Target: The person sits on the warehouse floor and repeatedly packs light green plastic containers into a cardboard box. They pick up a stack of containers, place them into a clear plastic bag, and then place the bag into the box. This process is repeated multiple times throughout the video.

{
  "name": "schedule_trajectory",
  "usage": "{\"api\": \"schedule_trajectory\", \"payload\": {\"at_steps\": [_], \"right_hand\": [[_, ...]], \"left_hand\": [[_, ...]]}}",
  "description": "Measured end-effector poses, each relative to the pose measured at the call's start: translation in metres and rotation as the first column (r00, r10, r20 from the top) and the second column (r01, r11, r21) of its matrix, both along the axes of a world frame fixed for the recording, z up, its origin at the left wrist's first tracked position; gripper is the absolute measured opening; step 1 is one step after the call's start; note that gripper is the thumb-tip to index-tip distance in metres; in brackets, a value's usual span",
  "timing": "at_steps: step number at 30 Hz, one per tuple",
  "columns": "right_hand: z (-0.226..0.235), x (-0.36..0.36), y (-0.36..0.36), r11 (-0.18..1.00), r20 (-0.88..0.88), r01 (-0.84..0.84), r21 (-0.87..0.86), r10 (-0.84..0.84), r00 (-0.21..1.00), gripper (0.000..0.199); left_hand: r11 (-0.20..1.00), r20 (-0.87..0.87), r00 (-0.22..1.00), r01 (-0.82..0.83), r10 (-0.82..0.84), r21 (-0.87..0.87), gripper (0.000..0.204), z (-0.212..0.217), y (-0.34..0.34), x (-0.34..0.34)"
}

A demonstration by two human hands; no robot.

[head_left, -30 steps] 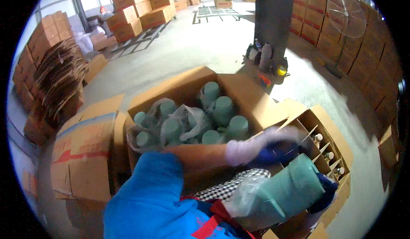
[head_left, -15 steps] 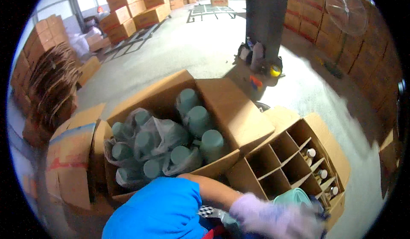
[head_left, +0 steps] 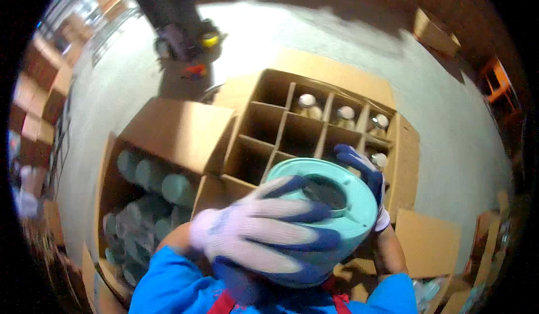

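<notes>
A pale green round container (head_left: 351,201) is held up close below the camera, its open end facing me. My left hand (head_left: 264,230), in a white glove with blue fingertips, lies across its near side and rim. My right hand (head_left: 365,173), gloved the same way, curls around its far right edge. Behind it stands an open cardboard box with dividers (head_left: 269,128); several cells at the back right hold bottles with white caps (head_left: 307,101). To the left, another open carton (head_left: 168,134) holds several green containers (head_left: 177,187) in plastic wrap.
Grey concrete floor (head_left: 337,39) stretches beyond the boxes. A dark pillar with small objects at its foot (head_left: 185,33) stands at the back. Stacked cartons (head_left: 39,95) line the left wall, and an orange stool (head_left: 494,83) sits at the far right.
The view has swung down and right over the divided box. The green container has come up close under the camera, and both gloved hands now grip it.
</notes>
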State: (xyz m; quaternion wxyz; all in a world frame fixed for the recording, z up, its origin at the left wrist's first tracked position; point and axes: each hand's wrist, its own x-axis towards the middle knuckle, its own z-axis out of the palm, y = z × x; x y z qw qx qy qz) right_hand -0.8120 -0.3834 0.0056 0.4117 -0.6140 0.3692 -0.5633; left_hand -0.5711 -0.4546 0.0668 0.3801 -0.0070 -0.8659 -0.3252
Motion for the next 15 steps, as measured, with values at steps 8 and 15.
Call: {"api": "schedule_trajectory", "payload": {"at_steps": [8, 15], "right_hand": [[-0.124, -0.103, -0.066, 0.66, -0.001, 0.384, 0.646, -0.502, 0.865, 0.041], [-0.213, -0.192, -0.072, 0.667, -0.94, 0.691, 0.276, 0.037, 0.34, 0.06]], "left_hand": [[0.33, 0.084, 0.949, -0.188, 0.305, 0.925, 0.041, -0.058, -0.086, -0.013], [0.06, 0.323, 0.921, -0.343, 0.217, 0.938, 0.045, -0.204, -0.141, -0.052]]}}
